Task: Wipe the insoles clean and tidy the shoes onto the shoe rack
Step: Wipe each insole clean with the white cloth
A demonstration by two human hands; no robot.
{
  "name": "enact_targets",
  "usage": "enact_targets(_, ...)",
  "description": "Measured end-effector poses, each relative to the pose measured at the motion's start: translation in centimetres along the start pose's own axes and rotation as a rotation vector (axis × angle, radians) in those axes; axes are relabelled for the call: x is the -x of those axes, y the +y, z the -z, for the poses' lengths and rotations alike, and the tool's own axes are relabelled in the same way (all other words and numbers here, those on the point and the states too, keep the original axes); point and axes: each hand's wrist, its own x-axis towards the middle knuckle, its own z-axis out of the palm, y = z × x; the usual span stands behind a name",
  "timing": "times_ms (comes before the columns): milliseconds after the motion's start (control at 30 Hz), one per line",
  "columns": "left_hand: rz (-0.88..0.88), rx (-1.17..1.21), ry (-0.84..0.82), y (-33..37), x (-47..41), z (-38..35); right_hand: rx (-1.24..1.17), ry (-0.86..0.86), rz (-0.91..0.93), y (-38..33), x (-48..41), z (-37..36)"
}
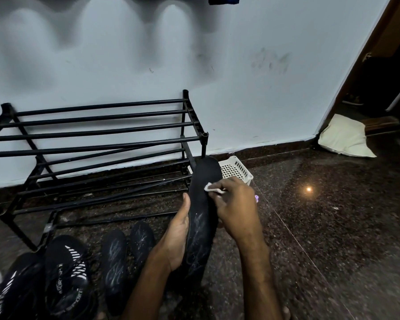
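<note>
**Head view: insole held toe-first toward the rack, wipe on its upper half**

Against the wall stands the black shoe rack (204, 144). The striped shoes (66, 273) lie on the floor at lower left, partly cut off. The insole (202, 218) runs lengthwise away from the person. The left hand (178, 236) cups its left edge. The right hand (236, 204) pinches a white wipe (211, 187) against it. Its heel end is lost in shadow.

Dark speckled floor (321, 239): shoe rack (204, 144), white basket (237, 168), two insoles (114, 257) (side by side), shoes (65, 273), cushion (344, 137).
</note>
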Motion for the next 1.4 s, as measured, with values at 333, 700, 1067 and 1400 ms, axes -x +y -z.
enact_targets(333, 0.033, -0.028, -0.022, 0.0, -0.2, 0.9, 0.036, -0.031, -0.008, 1.5, -0.4, 0.9)
enact_targets(700, 0.063, 0.003, -0.069, -0.3, 0.2, -0.3, 0.037, -0.065, -0.003, 1.4, 0.0, 1.2)
enact_targets(1067, 0.089, -0.016, -0.11, 0.0, 0.2, -0.4, 0.079, 0.032, -0.027, 1.3, -0.4, 0.9)
enact_targets(1400, 0.085, 0.002, -0.115, -0.4, -0.1, -0.2, 0.08, 0.033, -0.056, 0.4, -0.6, 1.2)
